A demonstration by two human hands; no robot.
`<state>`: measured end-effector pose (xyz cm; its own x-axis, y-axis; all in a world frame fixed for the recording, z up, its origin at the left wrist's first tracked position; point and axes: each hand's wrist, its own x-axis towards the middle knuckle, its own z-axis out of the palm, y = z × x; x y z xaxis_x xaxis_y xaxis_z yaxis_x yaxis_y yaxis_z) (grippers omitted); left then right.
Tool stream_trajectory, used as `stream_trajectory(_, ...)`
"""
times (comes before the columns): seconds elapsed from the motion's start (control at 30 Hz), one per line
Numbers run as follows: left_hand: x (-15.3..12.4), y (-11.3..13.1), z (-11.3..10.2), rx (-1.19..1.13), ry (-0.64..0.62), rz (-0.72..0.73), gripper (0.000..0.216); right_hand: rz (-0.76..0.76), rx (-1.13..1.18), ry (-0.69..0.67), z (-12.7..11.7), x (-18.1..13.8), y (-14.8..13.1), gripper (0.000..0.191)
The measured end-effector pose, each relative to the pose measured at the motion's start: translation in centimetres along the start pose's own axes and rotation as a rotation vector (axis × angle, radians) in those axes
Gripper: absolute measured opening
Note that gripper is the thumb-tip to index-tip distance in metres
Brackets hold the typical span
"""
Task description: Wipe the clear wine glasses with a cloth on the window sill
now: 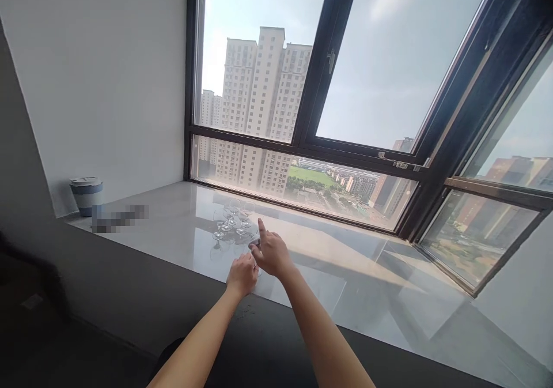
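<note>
Several clear stemmed glasses (231,219) stand upright in a group on the glossy windowsill (164,244). Just in front of them, near the sill's front edge, my left hand (242,274) is closed around what looks like the lower part of another stemmed glass, mostly hidden by my fingers. My right hand (273,252) is just above and to the right, with its index finger stretched out and its other fingers curled. By its thumb is a small dark grey thing (254,243), perhaps cloth, too small to make out, at the glass's upper part.
A blue and white lidded cup (87,195) stands at the sill's left end, beside a blurred-out patch (118,219). Dark window frames (302,140) border the back. At the right, a window sash (484,238) comes down to the sill.
</note>
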<state>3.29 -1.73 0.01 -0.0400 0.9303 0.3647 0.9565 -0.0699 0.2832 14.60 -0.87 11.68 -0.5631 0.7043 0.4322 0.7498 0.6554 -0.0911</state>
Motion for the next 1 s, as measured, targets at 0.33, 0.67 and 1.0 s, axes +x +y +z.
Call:
stream_trajectory(0.33,0.0,-0.1,0.0,-0.014,0.013,-0.022,0.029,-0.002,0.027,-0.13,0.4,1.9,-0.3,0.076)
stream_trajectory(0.67,0.2,-0.4,0.4,-0.022,0.012,-0.025,0.036,0.071,0.015,-0.067,3.3,2.2,-0.8,0.071)
stream_trajectory(1.0,0.1,-0.6,0.6,-0.045,0.043,0.0,0.024,0.081,0.018,-0.106,2.8,1.8,0.2,0.06)
